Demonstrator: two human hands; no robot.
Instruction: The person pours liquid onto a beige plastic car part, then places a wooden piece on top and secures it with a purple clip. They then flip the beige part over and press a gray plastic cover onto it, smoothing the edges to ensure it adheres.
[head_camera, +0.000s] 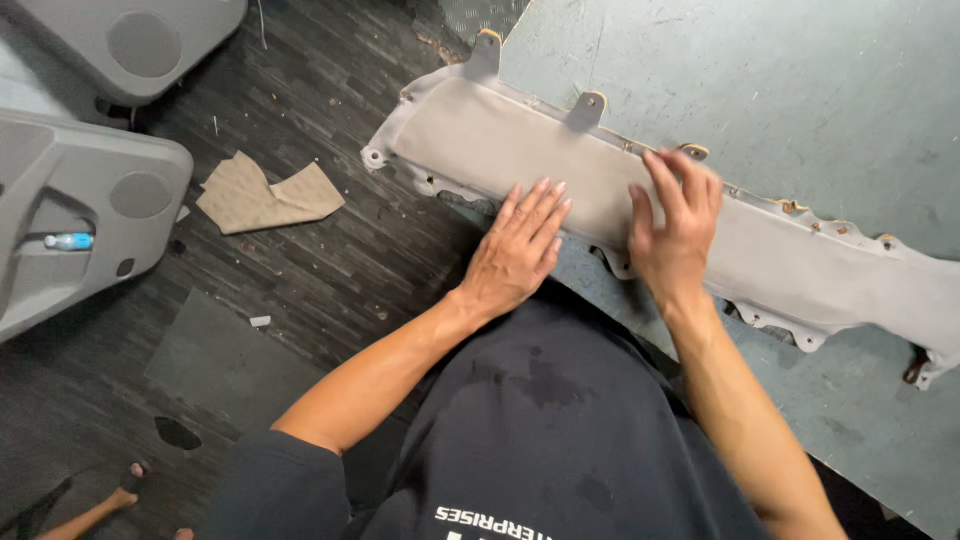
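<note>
Pressing flat: left hand, right hand, grips spread, on fabric-covered trim panel; long axis upper-left to lower-right.

A: Trim panel under the left hand and right hand: face covered in grey-beige cloth, matt, fine nap, smooth. Edge tabs look like bare moulded plastic, pale grey, some tips tan.

B: Counter?

A: Painted blue-green board, matt, scuffed and scratched, speckled with wear.

B: Floor?

A: Dark wood-look planks, dull, dusty, littered with crumbs. Fabric scrap on it: beige cloth, matt, rough-cut edges.

B: Door panels at left?

A: Grey hard plastic, low sheen, lightly grained.
</note>
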